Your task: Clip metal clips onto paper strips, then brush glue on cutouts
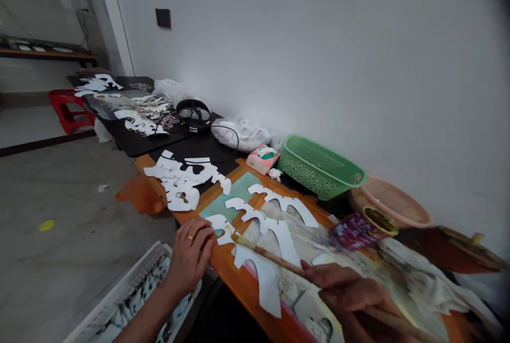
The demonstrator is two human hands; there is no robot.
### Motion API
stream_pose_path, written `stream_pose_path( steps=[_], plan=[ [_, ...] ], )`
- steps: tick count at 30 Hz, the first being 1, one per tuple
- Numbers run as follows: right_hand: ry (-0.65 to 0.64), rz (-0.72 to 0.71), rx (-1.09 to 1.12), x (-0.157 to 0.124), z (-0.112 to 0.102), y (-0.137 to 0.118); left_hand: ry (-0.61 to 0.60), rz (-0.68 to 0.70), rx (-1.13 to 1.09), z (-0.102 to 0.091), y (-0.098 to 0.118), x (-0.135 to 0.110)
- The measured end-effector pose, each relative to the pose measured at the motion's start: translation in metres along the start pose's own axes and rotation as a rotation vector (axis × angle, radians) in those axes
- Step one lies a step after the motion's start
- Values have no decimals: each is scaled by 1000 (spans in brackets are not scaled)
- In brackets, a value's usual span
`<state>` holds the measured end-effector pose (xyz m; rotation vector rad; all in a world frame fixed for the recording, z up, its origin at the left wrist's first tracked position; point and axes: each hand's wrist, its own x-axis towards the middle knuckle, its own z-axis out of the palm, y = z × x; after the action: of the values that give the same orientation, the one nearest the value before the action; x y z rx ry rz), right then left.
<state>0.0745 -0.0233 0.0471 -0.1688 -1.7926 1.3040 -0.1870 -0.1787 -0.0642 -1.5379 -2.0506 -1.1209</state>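
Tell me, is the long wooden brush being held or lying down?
Held: the right hand grips the long wooden brush by its handle, with the tip reaching across to the white paper cutouts.

Your left hand (189,260) wears a plain gold ring (190,237) on one finger; your left forearm (145,314) shows bare down to the frame edge. Your right hand (348,292) is bare.

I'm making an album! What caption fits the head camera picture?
Left hand touches white paper cutouts while right hand holds a long wooden brush.
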Motion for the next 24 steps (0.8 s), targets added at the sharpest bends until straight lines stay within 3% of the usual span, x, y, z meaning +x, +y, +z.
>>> stream_pose_path(
  steps=[11,24],
  plan=[
    [167,108,-14,-5,1,5,-5,47,17,0,-1,1],
    [141,148,-74,-14,-15,-2,5,41,29,1,-2,1]
  ],
)
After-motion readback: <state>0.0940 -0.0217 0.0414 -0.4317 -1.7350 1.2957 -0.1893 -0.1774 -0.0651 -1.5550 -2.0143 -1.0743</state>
